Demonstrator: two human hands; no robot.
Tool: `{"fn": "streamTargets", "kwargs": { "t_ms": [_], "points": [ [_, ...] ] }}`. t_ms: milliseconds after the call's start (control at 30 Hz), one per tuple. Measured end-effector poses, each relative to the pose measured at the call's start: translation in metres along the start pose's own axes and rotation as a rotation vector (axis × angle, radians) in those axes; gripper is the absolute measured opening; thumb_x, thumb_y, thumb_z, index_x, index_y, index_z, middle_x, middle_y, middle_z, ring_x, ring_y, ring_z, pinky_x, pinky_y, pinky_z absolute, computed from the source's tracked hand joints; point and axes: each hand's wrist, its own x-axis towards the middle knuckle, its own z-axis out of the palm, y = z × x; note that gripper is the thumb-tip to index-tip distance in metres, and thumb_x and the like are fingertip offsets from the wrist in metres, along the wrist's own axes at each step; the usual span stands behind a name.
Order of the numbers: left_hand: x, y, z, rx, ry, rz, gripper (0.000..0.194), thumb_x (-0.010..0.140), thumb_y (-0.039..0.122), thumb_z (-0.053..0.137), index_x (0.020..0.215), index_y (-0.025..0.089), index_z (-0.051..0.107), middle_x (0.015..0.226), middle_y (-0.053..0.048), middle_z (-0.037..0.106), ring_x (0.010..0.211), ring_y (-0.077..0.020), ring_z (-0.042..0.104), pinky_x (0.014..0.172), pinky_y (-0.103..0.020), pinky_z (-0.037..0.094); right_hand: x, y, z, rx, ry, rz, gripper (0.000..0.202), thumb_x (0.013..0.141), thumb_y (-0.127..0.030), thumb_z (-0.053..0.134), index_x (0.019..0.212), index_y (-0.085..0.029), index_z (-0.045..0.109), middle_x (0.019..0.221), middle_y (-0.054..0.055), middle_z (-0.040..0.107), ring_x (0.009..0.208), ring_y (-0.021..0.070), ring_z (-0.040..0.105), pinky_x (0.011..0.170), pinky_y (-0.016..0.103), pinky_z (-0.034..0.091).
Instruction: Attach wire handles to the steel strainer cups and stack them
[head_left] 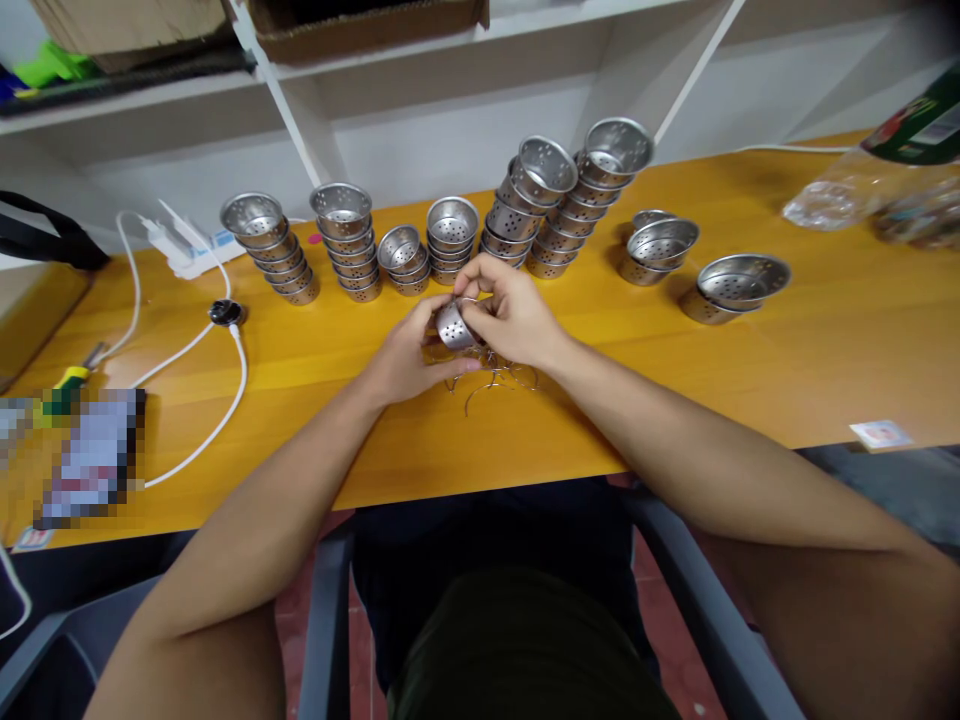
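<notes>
Between my hands, a small perforated metal cup (pixel 455 327) is held tilted above the table. My left hand (pixel 409 357) grips it from the left, with the thumb stretched out below it. At its upper right, the fingers of my right hand (pixel 504 312) are pinched together at the rim. A thin wire seems to run by those fingertips, but it is too fine to make out fully. Several thin curved wire pieces (pixel 491 380) lie on the table just under my hands.
Stacks of perforated metal cups (pixel 343 240) line the back of the yellow table (pixel 315 430). More cups (pixel 739 282) stand to the right, near a plastic bottle (pixel 832 195). Left are a white cable (pixel 241 390), a power strip (pixel 191 250), a screwdriver (pixel 66 388) and a blurred-out object (pixel 94 455).
</notes>
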Motion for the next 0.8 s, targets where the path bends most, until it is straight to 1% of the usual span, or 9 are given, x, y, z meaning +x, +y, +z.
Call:
{"fn": "streamTargets", "kwargs": {
  "t_ms": [67,133,233,333,400,500,600,733,800],
  "points": [
    [0.001,-0.003,0.001,-0.028,0.021,0.018,0.090,0.101,0.071,0.109,0.167,0.025,0.069,0.163,-0.020,0.085,0.146,-0.0393,0.090,0.127,-0.058,0.079,-0.002,-0.002,0.004,0.017,0.021,-0.050,0.023,0.105,-0.042,0.082,0.118,-0.032,0.065,0.104,0.006,0.072,0.086,0.0266,0.064,0.077,0.044,0.056],
    [0.000,-0.005,-0.001,-0.053,0.029,0.024,0.087,0.106,0.078,0.102,0.167,0.025,0.070,0.159,-0.019,0.086,0.143,-0.0365,0.091,0.124,-0.053,0.080,-0.003,-0.005,0.002,-0.035,0.036,-0.123,0.018,0.110,-0.044,0.079,0.119,-0.031,0.070,0.104,0.006,0.075,0.089,0.0271,0.066,0.082,0.045,0.056],
    [-0.001,-0.005,-0.004,-0.080,0.016,0.040,0.084,0.109,0.080,0.098,0.167,0.024,0.072,0.152,-0.016,0.087,0.137,-0.0321,0.092,0.119,-0.047,0.080,-0.003,-0.007,-0.009,-0.156,-0.011,-0.178,0.017,0.119,-0.043,0.074,0.126,-0.028,0.081,0.096,0.005,0.077,0.081,0.0248,0.063,0.080,0.042,0.052],
    [0.000,-0.002,-0.005,-0.103,0.026,0.034,0.080,0.110,0.081,0.097,0.162,0.025,0.075,0.144,-0.014,0.090,0.129,-0.0292,0.092,0.112,-0.044,0.080,-0.004,-0.009,-0.018,-0.233,-0.047,-0.225,0.023,0.124,-0.043,0.071,0.126,-0.026,0.086,0.103,0.007,0.084,0.083,0.0248,0.067,0.084,0.042,0.054],
    [0.002,0.001,-0.006,-0.115,0.043,0.012,0.079,0.109,0.084,0.096,0.157,0.025,0.076,0.143,-0.014,0.091,0.127,-0.0286,0.092,0.112,-0.043,0.080,-0.004,-0.010,-0.021,-0.258,-0.028,-0.240,0.025,0.124,-0.043,0.070,0.123,-0.025,0.087,0.108,0.009,0.087,0.088,0.0258,0.071,0.086,0.042,0.055],
    [0.004,0.007,-0.007,-0.131,0.050,-0.010,0.077,0.108,0.085,0.097,0.151,0.024,0.078,0.142,-0.014,0.091,0.128,-0.0286,0.092,0.112,-0.044,0.080,-0.004,-0.008,-0.021,-0.215,-0.039,-0.187,0.026,0.122,-0.047,0.072,0.122,-0.026,0.086,0.095,0.006,0.080,0.079,0.0241,0.064,0.076,0.041,0.050],
    [0.005,0.011,-0.009,-0.144,0.039,-0.012,0.072,0.108,0.080,0.100,0.149,0.024,0.080,0.141,-0.013,0.092,0.127,-0.0283,0.092,0.113,-0.044,0.080,-0.003,-0.002,-0.018,-0.094,-0.068,-0.113,0.032,0.119,-0.059,0.078,0.122,-0.028,0.083,0.092,0.005,0.077,0.074,0.0229,0.059,0.069,0.040,0.046],
    [0.004,0.011,-0.010,-0.155,0.034,-0.001,0.071,0.107,0.076,0.103,0.149,0.025,0.080,0.142,-0.012,0.091,0.129,-0.0271,0.092,0.113,-0.043,0.080,-0.002,0.002,-0.014,0.061,0.002,-0.123,0.045,0.115,-0.073,0.085,0.119,-0.029,0.078,0.099,0.007,0.080,0.078,0.0238,0.063,0.069,0.040,0.049],
    [0.003,0.010,-0.009,-0.165,0.022,0.014,0.069,0.108,0.074,0.103,0.150,0.025,0.079,0.143,-0.012,0.091,0.129,-0.0261,0.092,0.115,-0.042,0.079,-0.001,0.001,-0.015,0.073,-0.028,-0.124,0.047,0.114,-0.075,0.086,0.118,-0.029,0.078,0.094,0.006,0.077,0.076,0.0232,0.061,0.069,0.040,0.049]
  ]
}}
